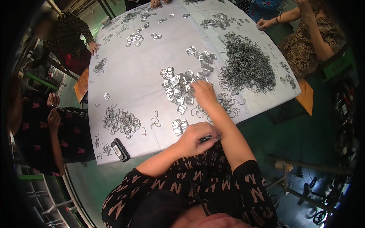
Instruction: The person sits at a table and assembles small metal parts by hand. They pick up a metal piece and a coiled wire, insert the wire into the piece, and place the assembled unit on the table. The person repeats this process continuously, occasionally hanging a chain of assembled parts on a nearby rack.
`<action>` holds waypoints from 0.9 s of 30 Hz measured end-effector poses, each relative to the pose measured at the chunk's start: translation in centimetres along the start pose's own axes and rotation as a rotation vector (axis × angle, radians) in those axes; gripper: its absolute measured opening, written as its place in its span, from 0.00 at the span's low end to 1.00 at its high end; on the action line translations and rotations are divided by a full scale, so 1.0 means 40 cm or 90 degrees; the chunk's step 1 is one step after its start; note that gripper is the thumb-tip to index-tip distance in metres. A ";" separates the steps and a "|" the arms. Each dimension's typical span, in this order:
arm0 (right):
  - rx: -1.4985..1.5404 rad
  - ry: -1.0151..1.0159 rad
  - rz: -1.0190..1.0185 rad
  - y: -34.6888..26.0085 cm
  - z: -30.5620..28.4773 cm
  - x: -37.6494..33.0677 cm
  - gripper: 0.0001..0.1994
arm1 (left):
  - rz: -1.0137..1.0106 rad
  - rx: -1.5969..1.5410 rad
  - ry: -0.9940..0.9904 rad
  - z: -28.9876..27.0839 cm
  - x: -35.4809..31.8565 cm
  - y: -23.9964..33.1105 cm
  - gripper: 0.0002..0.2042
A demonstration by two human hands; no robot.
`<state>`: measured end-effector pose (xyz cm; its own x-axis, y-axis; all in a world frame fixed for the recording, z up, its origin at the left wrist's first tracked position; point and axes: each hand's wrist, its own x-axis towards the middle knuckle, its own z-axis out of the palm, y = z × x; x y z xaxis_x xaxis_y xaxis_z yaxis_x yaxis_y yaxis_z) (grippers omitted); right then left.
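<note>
Many silver rectangular metal buckles [176,90]; right hand [204,93] apparently picking, pinch unclear; left hand [197,137] clasps grey metal pieces [206,138]; next requires separating one.

From my remote seat I see the left forearm [159,161] run toward two o'clock, its left hand [195,137] curled, fingers bent inward. The right forearm [228,131] reaches farther, toward eleven o'clock. I find the right hand [205,94] at twelve o'clock from the left, palm down, fingers bent. Whether left fingertips touch right forearm, I cannot tell.
</note>
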<state>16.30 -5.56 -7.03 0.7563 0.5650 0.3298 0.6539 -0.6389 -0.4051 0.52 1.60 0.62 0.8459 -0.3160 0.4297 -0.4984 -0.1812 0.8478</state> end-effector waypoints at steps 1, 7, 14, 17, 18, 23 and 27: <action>0.036 0.004 0.019 0.004 -0.011 -0.007 0.11 | -0.010 0.001 0.009 -0.001 -0.003 -0.002 0.05; 0.547 0.029 0.333 0.019 -0.153 -0.152 0.06 | -0.068 -0.007 0.080 0.012 0.008 -0.007 0.04; 0.636 0.169 0.309 -0.049 -0.295 -0.336 0.05 | -0.105 0.039 0.108 0.055 0.026 -0.014 0.03; 0.498 0.200 0.229 -0.077 -0.342 -0.353 0.05 | -0.124 0.043 0.094 0.075 0.033 -0.007 0.04; 0.481 0.205 0.223 -0.080 -0.352 -0.354 0.05 | -0.145 0.028 0.094 0.084 0.032 -0.007 0.05; 0.471 0.198 0.215 -0.076 -0.358 -0.365 0.05 | -0.185 0.027 0.072 0.104 0.029 -0.020 0.05; 0.440 0.220 0.215 -0.077 -0.359 -0.372 0.05 | -0.199 0.048 0.051 0.102 0.041 -0.020 0.06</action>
<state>3.28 -19.50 1.56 0.9457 0.1372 0.2946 0.3189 -0.2172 -0.9226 1.54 -2.58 -0.64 0.9706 -0.1614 0.1783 -0.2231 -0.3266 0.9185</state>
